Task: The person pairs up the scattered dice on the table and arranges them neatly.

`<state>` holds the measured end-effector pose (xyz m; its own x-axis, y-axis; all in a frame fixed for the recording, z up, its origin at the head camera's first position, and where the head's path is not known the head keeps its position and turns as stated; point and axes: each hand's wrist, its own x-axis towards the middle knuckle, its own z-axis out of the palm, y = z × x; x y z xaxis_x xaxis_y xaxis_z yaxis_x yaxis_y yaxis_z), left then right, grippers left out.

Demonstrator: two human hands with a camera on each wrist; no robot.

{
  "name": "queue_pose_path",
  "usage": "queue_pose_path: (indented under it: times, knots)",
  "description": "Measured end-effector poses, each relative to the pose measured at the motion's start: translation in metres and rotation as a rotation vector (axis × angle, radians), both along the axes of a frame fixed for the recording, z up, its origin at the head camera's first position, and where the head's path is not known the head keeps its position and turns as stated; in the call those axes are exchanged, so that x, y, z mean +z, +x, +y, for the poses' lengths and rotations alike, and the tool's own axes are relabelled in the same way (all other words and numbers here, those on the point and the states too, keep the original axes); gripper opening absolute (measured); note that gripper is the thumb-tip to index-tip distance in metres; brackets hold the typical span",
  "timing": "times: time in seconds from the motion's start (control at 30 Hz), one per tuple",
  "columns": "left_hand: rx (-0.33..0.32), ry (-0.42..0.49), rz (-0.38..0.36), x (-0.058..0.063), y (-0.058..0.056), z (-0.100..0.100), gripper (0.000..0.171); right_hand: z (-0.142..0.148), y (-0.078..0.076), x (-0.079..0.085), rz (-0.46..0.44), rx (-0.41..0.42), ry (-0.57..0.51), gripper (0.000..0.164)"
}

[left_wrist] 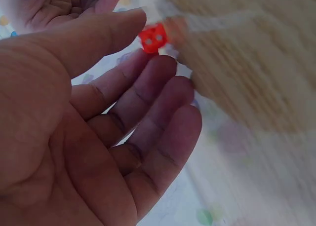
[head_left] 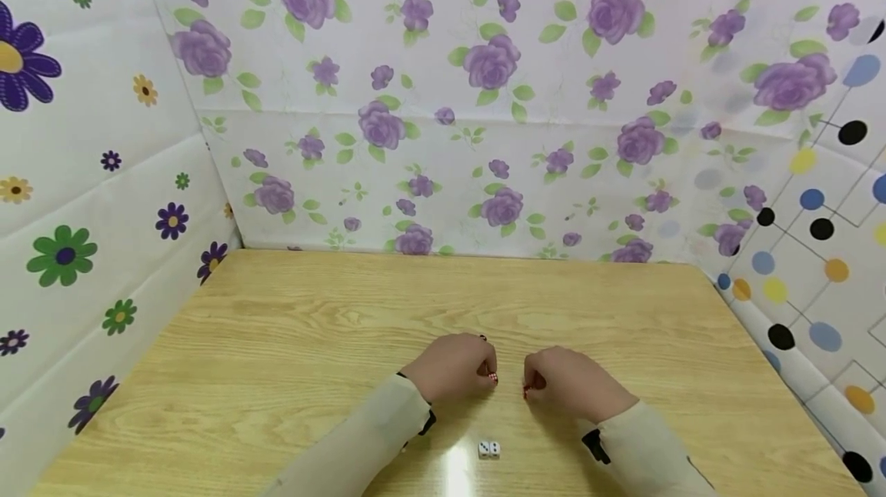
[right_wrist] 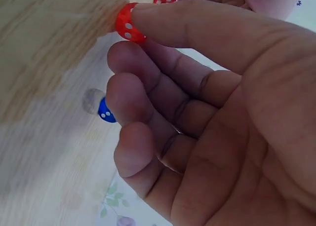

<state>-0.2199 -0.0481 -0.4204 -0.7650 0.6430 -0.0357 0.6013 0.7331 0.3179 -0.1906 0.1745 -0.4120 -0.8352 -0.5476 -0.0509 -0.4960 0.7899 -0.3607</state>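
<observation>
My left hand [head_left: 453, 366] pinches a red die [left_wrist: 153, 38] with white pips between thumb and index finger, its other fingers loosely curved. Across a small gap, my right hand [head_left: 574, 383] holds another red die [right_wrist: 127, 24] by thumb and fingertip. Both dice are just above or on the wooden table; contact is hard to tell. Between the forearms, nearer me, two white dice [head_left: 488, 449] with black pips lie side by side. Beyond the right fingers, the right wrist view shows a blue die [right_wrist: 105, 111] on the table. A small dark thing [head_left: 483, 338] peeks out behind the left knuckles.
The wooden table [head_left: 311, 320] meets a flowered cloth [head_left: 443, 135] at the back. Patterned cloths also hang at the left [head_left: 83, 174] and right [head_left: 817, 266] sides. A bright reflection lies on the near tabletop, left of the white dice.
</observation>
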Motion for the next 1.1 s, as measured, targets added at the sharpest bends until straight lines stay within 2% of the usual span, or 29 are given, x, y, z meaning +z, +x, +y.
queue_pose_path:
  times: [0.27, 0.4, 0.63, 0.9, 1.1]
  knots:
    - [0.006, -0.006, -0.034, -0.002, 0.004, -0.004, 0.011, 0.003, 0.0, -0.003, -0.035, 0.002, -0.028, 0.016]
    - [0.016, 0.005, -0.04, -0.003, 0.006, -0.007, 0.013, 0.002, 0.0, -0.003, -0.023, 0.013, -0.04, 0.018]
    - [0.006, 0.013, -0.048, 0.003, 0.009, -0.009, 0.016, 0.002, -0.003, -0.004, -0.016, 0.007, -0.038, 0.018]
    - [-0.008, -0.02, -0.021, 0.008, 0.012, -0.011, 0.017, 0.002, -0.001, -0.003, -0.018, 0.008, -0.046, 0.017]
    - [-0.003, -0.014, -0.036, 0.011, 0.013, -0.015, 0.018, 0.001, 0.0, -0.003, -0.01, 0.006, -0.043, 0.018]
